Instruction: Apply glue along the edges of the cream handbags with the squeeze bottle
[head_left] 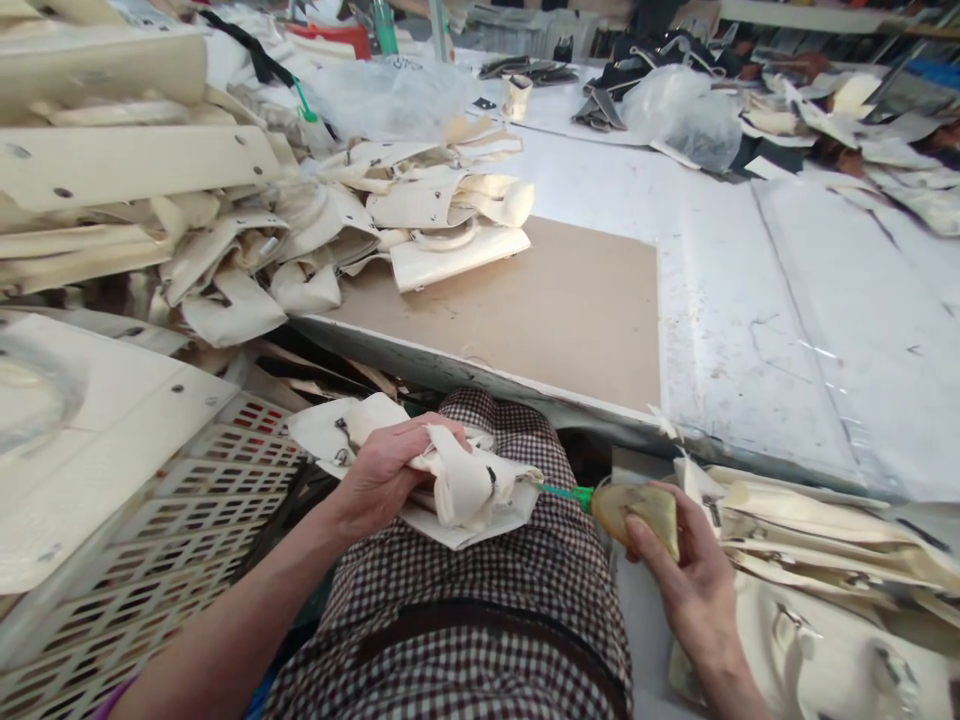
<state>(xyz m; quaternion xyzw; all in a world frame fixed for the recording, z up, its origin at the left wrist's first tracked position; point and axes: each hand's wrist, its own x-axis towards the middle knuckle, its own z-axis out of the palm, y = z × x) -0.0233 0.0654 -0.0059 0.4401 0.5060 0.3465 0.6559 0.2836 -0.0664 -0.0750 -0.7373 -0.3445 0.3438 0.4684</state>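
Over my checked apron (480, 570), my left hand (390, 465) grips a folded cream bag piece (480, 490) with dark metal fittings. The fingers wrap round its upper side, and part of the piece is hidden by them. My right hand (686, 565) is closed round a yellowish squeeze bottle (637, 510), held sideways. From the bottle a green nozzle (581, 496) with a thin tip points left, reaching the right edge of the bag piece. Whether anything comes out of the tip is too small to tell.
Cream bag pieces (450, 200) are heaped at the back left. A slotted plastic crate (195, 510) stands at left under a large cream panel (97, 430). A brown board (555, 300) lies on the white table (750, 330). More cream bags (840, 630) are stacked at lower right.
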